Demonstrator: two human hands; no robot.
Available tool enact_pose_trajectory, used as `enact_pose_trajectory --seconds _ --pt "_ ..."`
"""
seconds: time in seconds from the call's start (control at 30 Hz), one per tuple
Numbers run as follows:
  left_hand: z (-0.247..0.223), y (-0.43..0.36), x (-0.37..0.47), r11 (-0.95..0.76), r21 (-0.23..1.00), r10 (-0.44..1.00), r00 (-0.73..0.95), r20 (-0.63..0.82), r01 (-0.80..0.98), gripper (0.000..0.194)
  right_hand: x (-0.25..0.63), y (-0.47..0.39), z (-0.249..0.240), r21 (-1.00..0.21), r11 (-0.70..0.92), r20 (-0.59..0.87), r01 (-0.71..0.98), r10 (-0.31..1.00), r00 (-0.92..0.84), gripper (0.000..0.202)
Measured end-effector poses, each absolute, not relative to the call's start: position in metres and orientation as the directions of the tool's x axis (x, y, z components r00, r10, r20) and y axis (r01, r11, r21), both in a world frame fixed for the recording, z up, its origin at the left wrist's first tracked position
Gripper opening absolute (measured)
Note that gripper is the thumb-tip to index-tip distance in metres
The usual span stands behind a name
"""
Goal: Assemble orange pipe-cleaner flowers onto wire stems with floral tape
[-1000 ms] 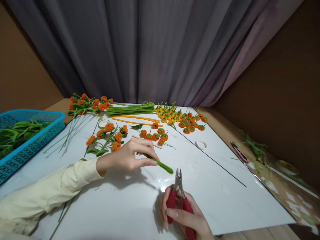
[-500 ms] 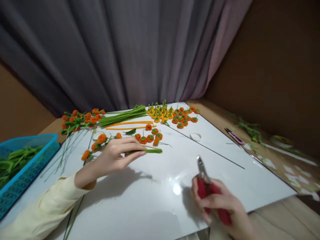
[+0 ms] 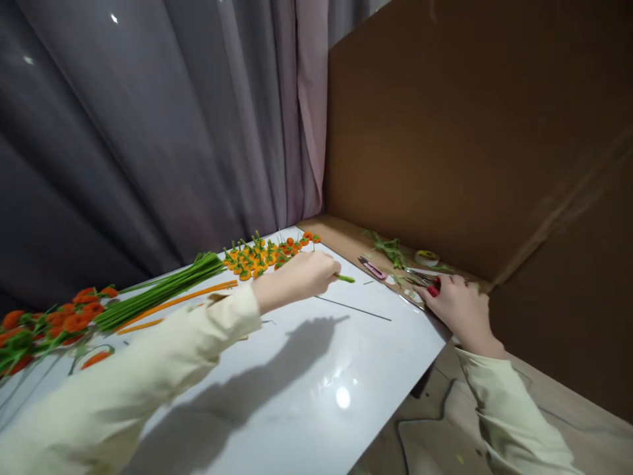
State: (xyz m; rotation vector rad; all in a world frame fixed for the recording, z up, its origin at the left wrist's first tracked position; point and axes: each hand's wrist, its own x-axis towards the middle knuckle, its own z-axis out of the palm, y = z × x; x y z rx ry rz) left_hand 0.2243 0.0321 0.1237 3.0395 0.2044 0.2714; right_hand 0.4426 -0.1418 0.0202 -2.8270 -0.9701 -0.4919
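Fingers of the left hand (image 3: pixel 310 274) are closed in a narrow pinch on a slim, fuzzy green strip (image 3: pixel 345 278), whose rounded tip pokes out past them (the rest of it is hidden by the hand). That strip is held above the white glossy counter (image 3: pixel 297 409), toward its right edge, and a dark shadow of hand and sleeve falls on the surface below.

Just beyond the counter's right edge, the right hand (image 3: pixel 462 310) is at a pair of red-handled metal nippers (image 3: pixel 434 287), palm down over the handles, thumb stretched toward the counter. Whether those fingers grip the handles or merely rest on them, I cannot tell. On the same brown ledge (image 3: pixel 341 231) along the counter's right side lie pink-handled pointed snips (image 3: pixel 374 269), a tangle of green fuzzy scraps (image 3: pixel 390 249) and a round tape roll with a yellow centre (image 3: pixel 426 257).

Toward the counter's far edge lie a bundle of long green fuzzy stems (image 3: pixel 161 293), a cluster of yellow-orange flower heads with upright green stubs (image 3: pixel 254 257) and, near its far right corner, deeper orange flower heads (image 3: pixel 291 245). Thin orange fuzzy strips (image 3: pixel 178 301) run along the near side of the bundle. Orange blooms with green leaves (image 3: pixel 74 321) sit at the counter's far left (partly cut off by the picture's edge). Behind the counter hangs a grey-purple pleated curtain (image 3: pixel 198 132); to its right stands a brown wall panel (image 3: pixel 445 132).
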Motion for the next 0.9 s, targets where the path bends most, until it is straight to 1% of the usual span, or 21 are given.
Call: enact_pose_trajectory --seconds 0.03,0.1,0.2,0.3,0.4,0.57,0.67,0.73,0.8,0.83,0.9 --pt "0.120 0.032 0.245 -0.987 0.069 0.151 0.977 0.149 0.142 0.016 0.448 -0.139 0.016 0.006 -0.801 0.361 0.599 0.560 0.746 0.038" --pt "0.113 0.034 0.284 -0.974 0.080 0.223 0.964 0.146 0.213 0.017 0.456 -0.133 0.010 0.014 -0.816 0.404 0.578 0.533 0.743 0.040" --pt "0.100 0.042 0.330 -0.957 0.107 0.282 0.948 0.149 0.268 0.018 0.461 -0.130 0.004 0.037 -0.821 0.454 0.569 0.521 0.722 0.039" --pt "0.086 0.051 0.358 -0.941 0.143 0.324 0.938 0.120 0.306 0.018 0.462 -0.130 0.001 0.058 -0.813 0.484 0.579 0.530 0.696 0.038" --pt "0.074 0.059 0.363 -0.927 0.175 0.350 0.933 0.084 0.332 0.015 0.462 -0.131 -0.001 0.059 -0.811 0.506 0.583 0.528 0.683 0.036" --pt "0.067 0.074 0.333 -0.912 0.221 0.370 0.926 0.072 0.346 0.018 0.462 -0.131 -0.001 0.006 -0.807 0.498 0.591 0.514 0.698 0.035" --pt "0.074 0.085 0.299 -0.906 0.231 0.383 0.919 0.094 0.354 0.019 0.466 -0.130 -0.005 -0.090 -0.789 0.506 0.608 0.489 0.710 0.035" --pt "0.085 0.091 0.270 -0.903 0.238 0.393 0.911 0.120 0.358 0.020 0.472 -0.130 -0.010 -0.165 -0.751 0.585 0.639 0.447 0.677 0.036" --pt "0.098 0.092 0.234 -0.899 0.249 0.402 0.904 0.149 0.359 0.022 0.478 -0.131 -0.012 -0.204 -0.689 0.716 0.696 0.379 0.586 0.036" --pt "0.104 0.091 0.215 -0.897 0.256 0.408 0.898 0.163 0.361 0.022 0.478 -0.132 -0.011 -0.198 -0.651 0.777 0.732 0.352 0.523 0.036" --pt "0.116 0.085 0.173 -0.886 0.277 0.432 0.880 0.198 0.372 0.022 0.471 -0.132 0.000 -0.124 -0.556 0.871 0.822 0.336 0.359 0.032"
